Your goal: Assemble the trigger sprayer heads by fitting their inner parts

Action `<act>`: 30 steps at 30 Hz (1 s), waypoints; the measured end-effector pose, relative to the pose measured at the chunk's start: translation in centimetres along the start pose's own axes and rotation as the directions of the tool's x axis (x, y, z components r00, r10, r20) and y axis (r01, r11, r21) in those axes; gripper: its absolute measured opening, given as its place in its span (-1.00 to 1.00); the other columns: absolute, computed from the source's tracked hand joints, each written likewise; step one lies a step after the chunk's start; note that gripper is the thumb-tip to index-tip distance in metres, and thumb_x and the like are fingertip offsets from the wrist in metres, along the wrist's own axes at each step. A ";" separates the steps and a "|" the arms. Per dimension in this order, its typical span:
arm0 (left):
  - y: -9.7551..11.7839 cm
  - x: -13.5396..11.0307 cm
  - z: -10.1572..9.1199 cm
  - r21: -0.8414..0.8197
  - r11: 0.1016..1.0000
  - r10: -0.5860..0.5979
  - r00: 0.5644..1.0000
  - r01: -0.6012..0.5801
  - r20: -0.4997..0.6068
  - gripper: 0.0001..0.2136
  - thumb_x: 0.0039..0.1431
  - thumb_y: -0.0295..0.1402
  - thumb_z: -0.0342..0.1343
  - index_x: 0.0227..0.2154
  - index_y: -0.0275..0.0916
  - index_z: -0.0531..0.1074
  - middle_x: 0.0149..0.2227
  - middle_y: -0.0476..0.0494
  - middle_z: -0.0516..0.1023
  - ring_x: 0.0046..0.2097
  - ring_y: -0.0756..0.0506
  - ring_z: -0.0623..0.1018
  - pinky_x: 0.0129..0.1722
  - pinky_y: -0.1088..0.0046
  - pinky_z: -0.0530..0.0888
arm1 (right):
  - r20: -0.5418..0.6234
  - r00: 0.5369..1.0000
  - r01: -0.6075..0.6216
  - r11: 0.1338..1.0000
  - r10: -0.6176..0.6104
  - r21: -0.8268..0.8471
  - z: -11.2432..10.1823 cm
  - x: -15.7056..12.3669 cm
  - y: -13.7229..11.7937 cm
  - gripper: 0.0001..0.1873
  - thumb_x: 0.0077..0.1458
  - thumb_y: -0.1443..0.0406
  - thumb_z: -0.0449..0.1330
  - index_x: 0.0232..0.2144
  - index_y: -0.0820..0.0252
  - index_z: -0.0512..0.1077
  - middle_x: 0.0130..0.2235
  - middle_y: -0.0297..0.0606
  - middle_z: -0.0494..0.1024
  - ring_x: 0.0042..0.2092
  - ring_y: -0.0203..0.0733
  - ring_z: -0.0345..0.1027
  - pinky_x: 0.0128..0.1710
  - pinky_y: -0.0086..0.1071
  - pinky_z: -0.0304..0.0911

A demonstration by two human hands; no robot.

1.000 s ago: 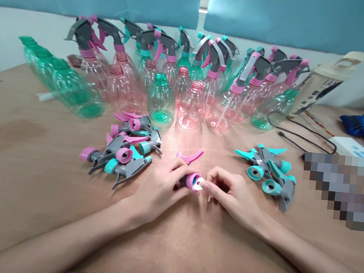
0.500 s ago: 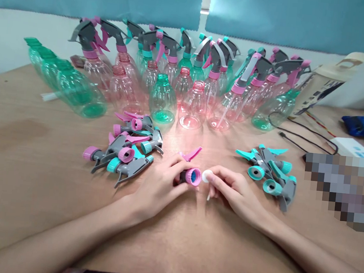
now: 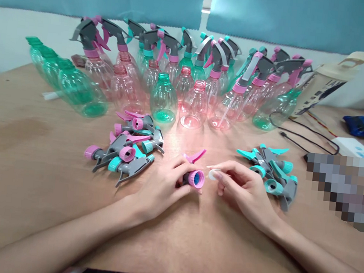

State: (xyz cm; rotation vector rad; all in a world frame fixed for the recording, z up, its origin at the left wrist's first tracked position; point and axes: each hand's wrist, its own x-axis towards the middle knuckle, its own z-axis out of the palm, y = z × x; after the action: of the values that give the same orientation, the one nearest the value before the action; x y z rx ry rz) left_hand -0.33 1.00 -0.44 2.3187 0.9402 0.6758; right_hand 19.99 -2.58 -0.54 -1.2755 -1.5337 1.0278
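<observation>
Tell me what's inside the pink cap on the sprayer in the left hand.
A blue part shows inside the pink cap. The cap's wall hides how far in it goes, and the left hand covers much of the sprayer.

Smooth plastic on spray head [image 3: 193, 179] in left hand [image 3: 163, 184]; smooth, matt-looking on disc [image 3: 213, 174] in right hand [image 3: 245, 189]. Clear, glossy plastic on bottles [image 3: 163, 98] beyond hands. Wood-look, faintly shiny on desk [image 3: 171, 247] beneath. Crinkled, glossy on packet [image 3: 361, 126] well right of hands.
</observation>
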 end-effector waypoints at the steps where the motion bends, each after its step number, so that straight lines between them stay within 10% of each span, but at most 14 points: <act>1: 0.0 0.0 0.1 -0.007 1.000 0.005 1.000 -0.005 0.004 -0.80 0.15 -0.40 0.17 -0.15 -0.22 0.41 -0.28 -0.01 0.38 -0.36 0.03 0.37 -0.34 0.52 0.33 | 0.018 1.000 0.014 1.000 -0.014 -0.011 0.1 -0.1 -0.1 -0.78 0.14 0.15 0.17 -0.29 0.17 0.50 -0.39 -0.30 0.49 -0.46 -0.32 0.28 -0.51 -0.44 0.20; 8: 0.3 -0.1 0.4 -0.037 0.998 0.044 0.999 -0.044 0.016 -0.76 0.17 -0.37 0.15 -0.09 -0.20 0.39 -0.25 -0.03 0.41 -0.36 0.03 0.40 -0.35 0.52 0.36 | 0.083 0.984 0.162 0.985 -0.157 -0.054 0.7 -0.3 -0.4 -0.87 0.12 0.22 0.21 -0.41 0.11 0.51 -0.38 -0.32 0.43 -0.34 -0.29 0.32 -0.34 -0.40 0.28; 21: 0.2 -0.2 0.5 -0.058 0.997 0.045 0.999 -0.044 0.014 -0.75 0.16 -0.36 0.17 -0.10 -0.18 0.39 -0.25 0.00 0.40 -0.37 0.04 0.39 -0.33 0.53 0.36 | 0.016 0.996 0.083 0.995 -0.084 0.056 0.8 -0.4 1.0 -0.80 0.05 0.22 0.27 -0.32 0.10 0.31 -0.33 -0.36 0.40 -0.30 -0.26 0.38 -0.40 -0.40 0.37; 30: 0.2 -0.2 0.4 -0.050 0.998 0.032 0.999 -0.032 0.007 -0.75 0.15 -0.35 0.17 -0.09 -0.18 0.41 -0.27 -0.02 0.40 -0.37 0.02 0.40 -0.33 0.50 0.36 | -0.018 0.922 0.373 0.903 -0.386 -0.212 0.0 -0.5 0.9 -0.78 0.06 0.39 0.22 -0.24 0.10 0.30 -0.32 -0.32 0.49 -0.35 -0.24 0.41 -0.44 -0.34 0.36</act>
State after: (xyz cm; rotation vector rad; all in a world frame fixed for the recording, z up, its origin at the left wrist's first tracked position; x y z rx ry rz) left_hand -0.16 0.62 -0.65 2.2955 0.8751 0.6953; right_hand 20.27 -2.99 -1.46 -1.0695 -1.7887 0.5871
